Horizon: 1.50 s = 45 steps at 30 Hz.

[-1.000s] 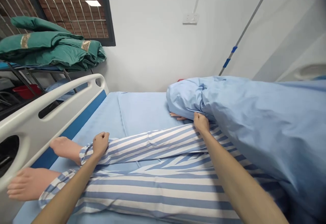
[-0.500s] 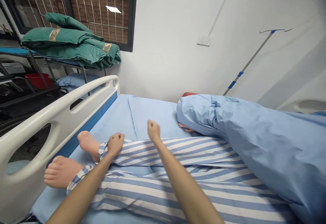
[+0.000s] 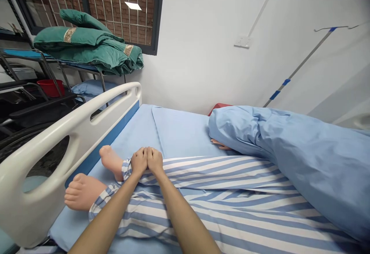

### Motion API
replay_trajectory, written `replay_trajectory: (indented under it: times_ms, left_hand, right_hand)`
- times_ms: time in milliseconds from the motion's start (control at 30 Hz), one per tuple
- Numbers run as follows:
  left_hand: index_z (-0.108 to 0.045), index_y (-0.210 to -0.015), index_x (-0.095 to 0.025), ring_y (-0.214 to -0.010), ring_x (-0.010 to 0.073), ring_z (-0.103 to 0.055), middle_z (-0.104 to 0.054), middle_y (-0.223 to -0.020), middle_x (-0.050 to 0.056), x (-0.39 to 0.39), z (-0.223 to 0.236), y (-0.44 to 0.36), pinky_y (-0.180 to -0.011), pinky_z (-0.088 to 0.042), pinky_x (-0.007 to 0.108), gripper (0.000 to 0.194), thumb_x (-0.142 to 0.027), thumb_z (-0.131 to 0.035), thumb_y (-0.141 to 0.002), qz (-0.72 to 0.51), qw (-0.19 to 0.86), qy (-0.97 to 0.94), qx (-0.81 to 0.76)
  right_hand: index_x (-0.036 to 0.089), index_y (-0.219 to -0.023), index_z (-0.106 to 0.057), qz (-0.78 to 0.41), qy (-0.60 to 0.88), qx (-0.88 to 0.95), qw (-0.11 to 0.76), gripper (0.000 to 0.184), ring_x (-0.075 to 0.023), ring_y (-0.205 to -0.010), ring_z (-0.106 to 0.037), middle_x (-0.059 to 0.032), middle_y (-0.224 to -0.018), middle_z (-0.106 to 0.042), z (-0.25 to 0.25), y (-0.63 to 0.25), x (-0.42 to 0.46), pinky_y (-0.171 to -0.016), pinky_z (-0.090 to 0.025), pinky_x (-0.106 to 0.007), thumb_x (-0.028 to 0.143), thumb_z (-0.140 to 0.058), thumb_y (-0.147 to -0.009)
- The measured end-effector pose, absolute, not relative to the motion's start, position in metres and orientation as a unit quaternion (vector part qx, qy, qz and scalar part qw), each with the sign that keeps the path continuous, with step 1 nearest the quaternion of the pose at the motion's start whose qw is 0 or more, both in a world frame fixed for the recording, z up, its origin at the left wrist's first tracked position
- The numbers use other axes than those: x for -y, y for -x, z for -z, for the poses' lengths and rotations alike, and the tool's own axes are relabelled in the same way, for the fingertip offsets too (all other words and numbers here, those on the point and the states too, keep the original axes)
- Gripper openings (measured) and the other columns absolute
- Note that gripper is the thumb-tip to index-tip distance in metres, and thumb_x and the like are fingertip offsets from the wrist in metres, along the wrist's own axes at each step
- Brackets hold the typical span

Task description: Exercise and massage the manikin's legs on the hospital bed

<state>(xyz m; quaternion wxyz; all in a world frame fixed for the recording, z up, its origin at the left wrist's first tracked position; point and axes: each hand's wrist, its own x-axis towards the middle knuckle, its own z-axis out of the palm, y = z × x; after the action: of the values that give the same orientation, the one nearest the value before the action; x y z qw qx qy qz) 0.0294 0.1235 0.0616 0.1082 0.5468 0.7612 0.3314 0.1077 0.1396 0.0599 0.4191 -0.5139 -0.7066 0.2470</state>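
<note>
Side by side and touching, my left hand point(image 3: 139, 160) and my right hand point(image 3: 155, 159) curl over the lower part of the far leg, just above the ankle. Both are closed on the blue-and-white striped trouser leg point(image 3: 202, 169); the fingertips are hidden behind it. The legs belong to a figure lying on the bed, its smooth feet like a manikin's. The far foot point(image 3: 111, 160) is left of my left hand, and the near foot point(image 3: 82, 192) lies closer to me. A light blue quilt point(image 3: 283, 142) covers the upper body, fingers point(image 3: 221, 144) showing under its edge.
The white bed end board point(image 3: 72, 119) rises at the left. Behind it are green folded bedding point(image 3: 92, 49), a red bucket point(image 3: 51, 87) and part of a wheelchair point(image 3: 40, 107). An IV pole point(image 3: 303, 61) stands by the wall at the right.
My right hand has let go of the quilt's edge and moved left to the trouser leg beside my left hand. My left hand stays near the ankle. The view has shifted left.
</note>
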Motion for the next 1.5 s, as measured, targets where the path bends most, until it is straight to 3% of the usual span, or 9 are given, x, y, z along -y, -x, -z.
replay_trajectory:
  times_ms: [167, 333, 467, 733, 900, 1133, 1333, 1500]
  left_hand:
    - [-0.059, -0.074, -0.018, -0.072, 0.0175, -0.054, -0.064, -0.079, 0.010, -0.135, -0.072, -0.030, -0.063, -0.033, 0.027, 0.038, -0.039, -0.029, -0.085, -0.351, 0.172, -0.529, -0.753]
    - [-0.047, -0.054, -0.018, -0.053, 0.0115, -0.043, -0.049, -0.052, -0.001, -0.153, -0.078, -0.048, -0.054, -0.031, 0.024, 0.037, -0.041, -0.034, -0.080, -0.509, 0.248, -0.452, -0.689]
    - [-0.039, -0.053, -0.019, -0.050, 0.0094, -0.036, -0.040, -0.048, -0.004, -0.155, -0.065, -0.066, -0.050, -0.028, 0.022, 0.032, -0.034, -0.031, -0.079, -0.552, 0.237, -0.395, -0.695]
    - [-0.042, -0.055, -0.020, -0.055, 0.0106, -0.039, -0.049, -0.055, -0.002, -0.146, -0.055, -0.069, -0.057, -0.028, 0.023, 0.029, -0.031, -0.034, -0.081, -0.496, 0.159, -0.449, -0.726]
    - [-0.046, -0.061, -0.020, -0.062, 0.0131, -0.046, -0.057, -0.063, 0.002, -0.140, -0.064, -0.074, -0.058, -0.027, 0.024, 0.029, -0.030, -0.031, -0.084, -0.440, 0.152, -0.460, -0.756]
    - [-0.054, -0.070, -0.021, -0.065, 0.0149, -0.051, -0.061, -0.069, 0.005, -0.137, -0.062, -0.080, -0.057, -0.026, 0.025, 0.028, -0.033, -0.033, -0.085, -0.390, 0.129, -0.476, -0.777]
    - [-0.052, -0.067, -0.021, -0.063, 0.0142, -0.049, -0.060, -0.067, 0.004, -0.141, -0.057, -0.081, -0.058, -0.027, 0.025, 0.031, -0.036, -0.032, -0.084, -0.401, 0.124, -0.494, -0.761]
    - [-0.047, -0.054, -0.019, -0.056, 0.0120, -0.043, -0.052, -0.055, 0.000, -0.156, -0.069, -0.085, -0.054, -0.028, 0.024, 0.029, -0.033, -0.038, -0.077, -0.471, 0.200, -0.463, -0.724]
  right_hand:
    - [0.019, -0.058, -0.050, -0.302, 0.491, 0.672, 0.464, 0.043, -0.0123, -0.054, -0.044, 0.0010, -0.055, -0.053, -0.062, -0.108, -0.142, -0.053, -0.028, -0.024, 0.042, -0.028, -0.087]
    - [0.019, -0.051, -0.037, -0.417, 0.443, 0.592, 0.528, 0.039, -0.0101, -0.049, -0.035, 0.0042, -0.047, -0.038, -0.066, -0.115, -0.149, -0.048, -0.028, -0.023, 0.040, -0.031, -0.084]
    - [0.020, -0.051, -0.033, -0.459, 0.446, 0.539, 0.548, 0.036, -0.0092, -0.047, -0.031, 0.0052, -0.046, -0.034, -0.071, -0.121, -0.150, -0.046, -0.028, -0.022, 0.040, -0.036, -0.080]
    - [0.019, -0.052, -0.035, -0.430, 0.466, 0.548, 0.546, 0.035, -0.0095, -0.049, -0.033, 0.0043, -0.047, -0.038, -0.070, -0.120, -0.151, -0.046, -0.029, -0.022, 0.040, -0.037, -0.080]
    - [0.020, -0.048, -0.036, -0.401, 0.512, 0.582, 0.489, 0.036, -0.0109, -0.048, -0.035, 0.0030, -0.045, -0.040, -0.077, -0.128, -0.161, -0.048, -0.029, -0.023, 0.036, -0.033, -0.081]
    - [0.020, -0.056, -0.053, -0.209, 0.496, 0.739, 0.404, 0.039, -0.0130, -0.054, -0.045, -0.0017, -0.056, -0.057, -0.081, -0.149, -0.160, -0.055, -0.028, -0.024, 0.035, -0.032, -0.086]
    - [0.020, -0.055, -0.052, -0.246, 0.490, 0.710, 0.442, 0.041, -0.0123, -0.052, -0.044, 0.0001, -0.054, -0.055, -0.066, -0.153, -0.161, -0.053, -0.029, -0.023, 0.033, -0.030, -0.087]
    - [0.020, -0.050, -0.046, -0.287, 0.512, 0.654, 0.477, 0.041, -0.0126, -0.052, -0.042, 0.0011, -0.050, -0.051, -0.068, -0.155, -0.169, -0.050, -0.028, -0.023, 0.033, -0.030, -0.085]
